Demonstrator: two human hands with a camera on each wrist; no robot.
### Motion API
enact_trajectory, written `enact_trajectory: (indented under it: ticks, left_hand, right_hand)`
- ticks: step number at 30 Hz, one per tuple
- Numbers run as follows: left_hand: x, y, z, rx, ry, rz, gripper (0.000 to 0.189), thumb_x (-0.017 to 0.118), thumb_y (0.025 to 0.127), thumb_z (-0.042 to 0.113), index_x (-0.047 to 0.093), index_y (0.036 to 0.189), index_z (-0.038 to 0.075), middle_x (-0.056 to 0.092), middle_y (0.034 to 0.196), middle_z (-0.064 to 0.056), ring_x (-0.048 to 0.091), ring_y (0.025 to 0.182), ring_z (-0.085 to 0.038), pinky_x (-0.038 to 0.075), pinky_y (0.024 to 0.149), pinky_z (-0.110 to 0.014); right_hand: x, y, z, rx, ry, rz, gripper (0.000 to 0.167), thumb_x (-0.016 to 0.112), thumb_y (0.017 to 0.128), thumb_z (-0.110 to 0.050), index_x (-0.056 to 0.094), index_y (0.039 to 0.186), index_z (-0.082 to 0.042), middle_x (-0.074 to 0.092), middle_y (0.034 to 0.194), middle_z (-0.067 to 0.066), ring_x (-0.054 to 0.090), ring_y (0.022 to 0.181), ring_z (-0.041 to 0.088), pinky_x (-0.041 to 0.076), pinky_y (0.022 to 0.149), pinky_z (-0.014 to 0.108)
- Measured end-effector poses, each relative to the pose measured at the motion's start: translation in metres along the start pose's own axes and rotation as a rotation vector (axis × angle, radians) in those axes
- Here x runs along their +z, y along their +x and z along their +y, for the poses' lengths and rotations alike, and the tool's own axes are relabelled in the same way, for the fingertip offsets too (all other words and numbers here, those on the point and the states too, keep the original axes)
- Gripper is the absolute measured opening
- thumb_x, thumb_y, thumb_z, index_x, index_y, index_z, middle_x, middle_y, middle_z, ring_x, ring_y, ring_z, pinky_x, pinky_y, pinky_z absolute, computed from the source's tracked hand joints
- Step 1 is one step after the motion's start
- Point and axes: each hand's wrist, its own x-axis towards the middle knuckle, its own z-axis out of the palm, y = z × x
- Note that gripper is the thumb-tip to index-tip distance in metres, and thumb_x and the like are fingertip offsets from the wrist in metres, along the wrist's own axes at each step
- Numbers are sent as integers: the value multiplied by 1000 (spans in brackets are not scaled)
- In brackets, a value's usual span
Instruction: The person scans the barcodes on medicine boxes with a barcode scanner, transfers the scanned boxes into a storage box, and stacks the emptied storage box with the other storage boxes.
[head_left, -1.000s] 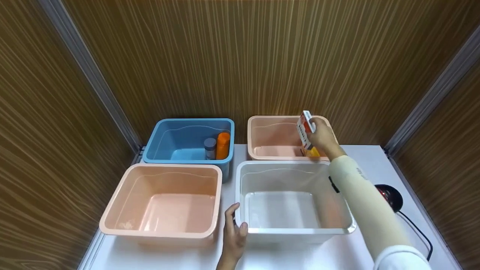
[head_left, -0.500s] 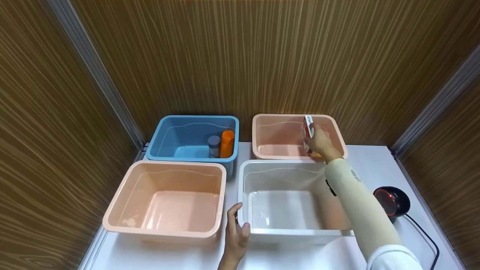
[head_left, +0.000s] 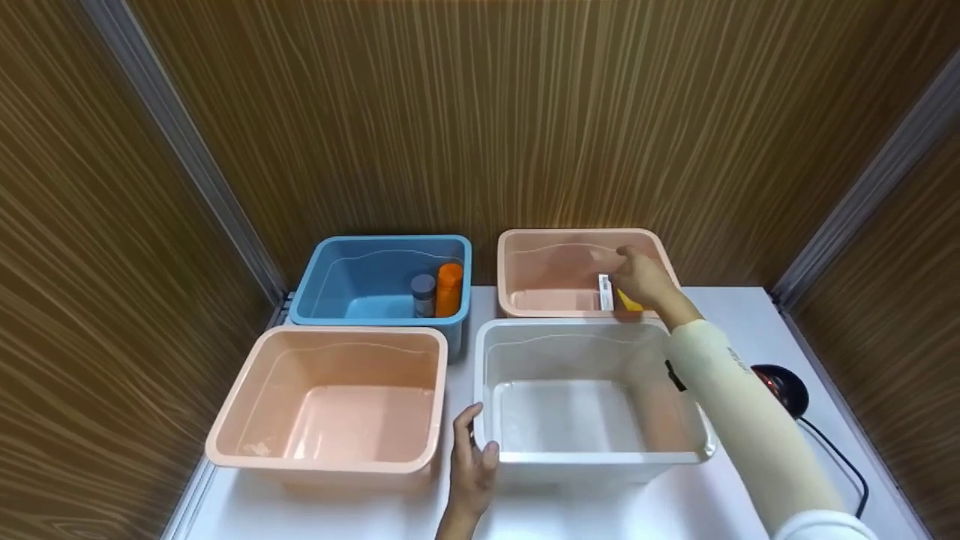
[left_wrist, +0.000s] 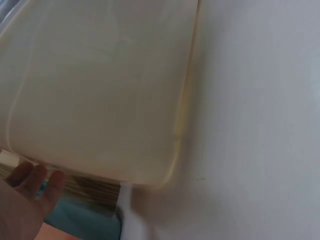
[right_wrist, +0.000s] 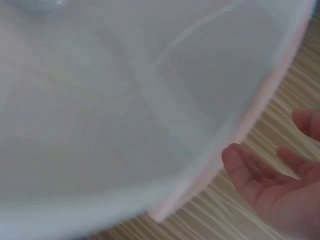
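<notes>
My right hand point(head_left: 646, 281) is over the small pink bin point(head_left: 547, 238) at the back right, fingers loosely bent and holding nothing. In the right wrist view its thumb and fingers stand apart. Below it, a slim white box point(head_left: 605, 292) stands in that bin, beside a yellow item point(head_left: 628, 301) partly hidden by the hand. My left hand point(head_left: 472, 476) is at the front left corner of the white bin point(head_left: 592, 459), its fingertips by the bin's left side and its thumb in front. In the left wrist view, relaxed fingers point(left_wrist: 37, 182) lie close to the bin's rim.
A blue bin point(head_left: 375, 321) at the back left holds an orange bottle point(head_left: 448, 291) and a grey-lidded jar point(head_left: 424, 296). In front of it stands a larger peach bin point(head_left: 322, 469). A black corded device point(head_left: 784, 390) sits at the right. Wood-grain panels point(head_left: 480, 112) enclose the table.
My right hand lowered the white box into the back right pink bin and let it go. It has since lifted off the box. The left hand stayed at the white bin's corner.
</notes>
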Motion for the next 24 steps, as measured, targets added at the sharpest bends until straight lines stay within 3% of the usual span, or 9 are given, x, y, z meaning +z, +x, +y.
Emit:
enact_trajectory:
  ticks: [4,7,14,19,24]
  left_hand:
    - [-5,6,-5,17,8,-4,53,56,93,22,42,143,10,48,135,-19,51,118,-31,41,103,-36]
    - [-8,9,-9,28,14,1,53,55,93,22,41,143,10,49,133,-16,53,114,-31,45,98,-38]
    - [-14,13,-17,34,20,2,52,53,96,23,41,145,11,49,133,-11,54,108,-29,49,90,-45]
    - [-17,18,-19,43,30,-7,52,53,94,20,41,144,10,50,132,-12,55,109,-26,51,89,-41]
    - [-23,21,-19,24,1,-22,54,53,92,14,41,144,10,50,130,-14,57,105,-28,55,83,-42]
  right_hand:
    - [-15,-18,-11,-49,-1,-47,51,57,100,-20,45,145,3,54,134,33,53,120,49,42,99,62]
    - [-22,-35,-15,-80,0,-79,48,58,101,-22,50,142,2,58,128,32,56,116,48,47,94,62]
    - [-28,-78,-8,-184,-28,-48,44,60,100,-18,55,137,7,64,117,31,63,104,46,52,86,58]
    - [-28,-112,-3,-142,5,-61,48,61,101,-23,53,143,-1,58,132,27,59,114,45,50,88,61]
    - [-17,-148,3,-144,-12,-10,52,61,102,-31,51,144,-3,50,142,26,50,125,49,42,95,68]
